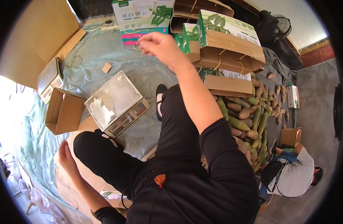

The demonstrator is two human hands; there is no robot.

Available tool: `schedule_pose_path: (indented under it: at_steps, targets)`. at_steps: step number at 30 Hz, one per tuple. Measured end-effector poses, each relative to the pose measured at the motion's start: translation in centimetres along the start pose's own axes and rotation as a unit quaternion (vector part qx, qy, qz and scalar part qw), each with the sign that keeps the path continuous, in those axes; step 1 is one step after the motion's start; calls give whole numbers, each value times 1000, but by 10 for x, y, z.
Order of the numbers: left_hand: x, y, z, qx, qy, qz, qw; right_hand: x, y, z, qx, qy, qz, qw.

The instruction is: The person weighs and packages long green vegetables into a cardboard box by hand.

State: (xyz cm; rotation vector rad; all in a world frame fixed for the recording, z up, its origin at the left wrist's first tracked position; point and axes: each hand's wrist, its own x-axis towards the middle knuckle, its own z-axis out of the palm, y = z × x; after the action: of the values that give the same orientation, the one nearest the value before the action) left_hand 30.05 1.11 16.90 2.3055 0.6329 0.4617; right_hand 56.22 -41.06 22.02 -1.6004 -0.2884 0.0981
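My right hand is raised near the green-and-white radish gift box and the pink-and-blue box below it. Its fingers are loosely bent and somewhat apart, with nothing visible in them. My left hand hangs low at the left, beside my knee, its fingers loose and partly hidden; I see nothing in it. Between my feet and the small open carton sits a digital scale with a worn, bare metal plate.
Open gift boxes with rope handles stand at right, beside a heap of green radishes and brownish tubers. A second scale is at left. A fan stands at the back. Another person in a striped shirt sits at lower right.
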Motion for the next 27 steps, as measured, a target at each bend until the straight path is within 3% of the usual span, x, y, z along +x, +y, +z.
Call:
schedule_pose_path:
  at_steps: [4,6,10,14,17,22,27]
  targets:
    - [20,104,36,-2,-51,174,983,-21,8,-66,86,139,18,986]
    - [10,147,62,-12,-130,213,968,-37,26,-100,122,245,57,960]
    - [-7,153,120,54,-277,272,920,-73,73,-164,249,404,115,873]
    - [-18,128,152,101,-316,294,896,-90,97,-214,287,429,166,840]
    - [-16,103,159,227,-324,269,878,-86,102,-241,314,472,152,810]
    - [-13,106,160,163,-327,248,897,-64,99,-272,330,462,105,816]
    - [-14,99,159,171,-316,258,897,-37,104,-291,393,484,83,778]
